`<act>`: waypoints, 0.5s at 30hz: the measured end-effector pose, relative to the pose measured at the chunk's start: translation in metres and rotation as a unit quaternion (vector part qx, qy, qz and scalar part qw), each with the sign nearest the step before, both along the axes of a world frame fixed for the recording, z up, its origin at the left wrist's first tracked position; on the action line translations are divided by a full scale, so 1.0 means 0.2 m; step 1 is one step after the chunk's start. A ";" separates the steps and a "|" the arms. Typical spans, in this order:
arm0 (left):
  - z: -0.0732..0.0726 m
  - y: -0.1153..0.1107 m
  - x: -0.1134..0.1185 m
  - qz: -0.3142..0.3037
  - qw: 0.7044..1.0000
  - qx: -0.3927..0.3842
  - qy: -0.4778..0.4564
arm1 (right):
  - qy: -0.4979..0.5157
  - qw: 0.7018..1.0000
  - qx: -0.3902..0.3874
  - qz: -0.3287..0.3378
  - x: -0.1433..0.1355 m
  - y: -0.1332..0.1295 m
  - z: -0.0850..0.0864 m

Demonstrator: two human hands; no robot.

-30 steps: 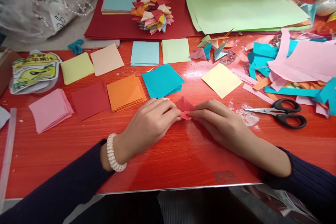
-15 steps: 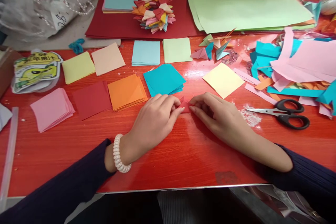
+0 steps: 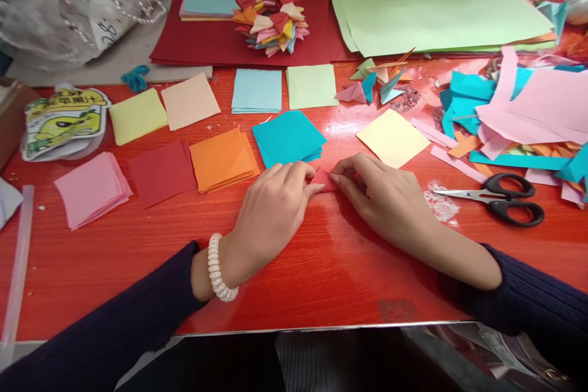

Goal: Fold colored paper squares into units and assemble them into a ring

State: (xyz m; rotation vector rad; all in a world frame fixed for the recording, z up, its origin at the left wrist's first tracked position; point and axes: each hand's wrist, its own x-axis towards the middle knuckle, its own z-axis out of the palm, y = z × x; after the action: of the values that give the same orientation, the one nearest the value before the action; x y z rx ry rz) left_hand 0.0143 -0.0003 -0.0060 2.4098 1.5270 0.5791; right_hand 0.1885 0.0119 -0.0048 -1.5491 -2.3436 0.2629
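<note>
Small folded piece of red paper (image 3: 323,178), compact and roughly triangular from above, low peak pointing away from the person; flat facets, sharp edges, matt surface. Finer creases too small to read, and both ends partly hidden by fingers. It lies at the red wood-grain table (image 3: 294,282), on the person's side of the fanned stack of teal paper squares (image 3: 289,138) and a little to its right. Left hand (image 3: 275,208) has its thumb and fingertips closed on the paper's left end; right hand (image 3: 386,199) pinches its right end between thumb and bent forefinger, the remaining fingers curled loosely. Middle of the paper shows bare between the two pinches. (Pale coiled bracelet (image 3: 219,268) on the left wrist.) Around the teal stack: orange paper squares (image 3: 223,160) just left, single pale yellow square (image 3: 392,138) to the right, black-handled scissors (image 3: 505,199) well right and nearer the person, multicoloured ring of folded paper (image 3: 261,23) beyond.
</note>
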 end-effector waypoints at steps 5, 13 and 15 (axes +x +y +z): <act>0.00 0.00 0.00 0.001 1.000 0.001 0.011 | -0.026 0.999 -0.013 -0.018 -0.01 0.00 0.00; 0.01 0.01 0.01 0.001 0.999 0.001 0.038 | -0.065 0.997 0.021 -0.020 -0.02 -0.01 -0.02; 0.01 0.01 0.01 0.000 0.999 0.001 0.041 | -0.074 0.996 0.040 -0.014 -0.02 -0.02 -0.03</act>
State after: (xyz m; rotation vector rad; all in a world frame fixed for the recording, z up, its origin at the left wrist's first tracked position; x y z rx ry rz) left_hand 0.0153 0.0018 -0.0031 2.4630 1.5591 0.4873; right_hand 0.1843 0.0082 -0.0106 -1.6116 -2.4100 0.0482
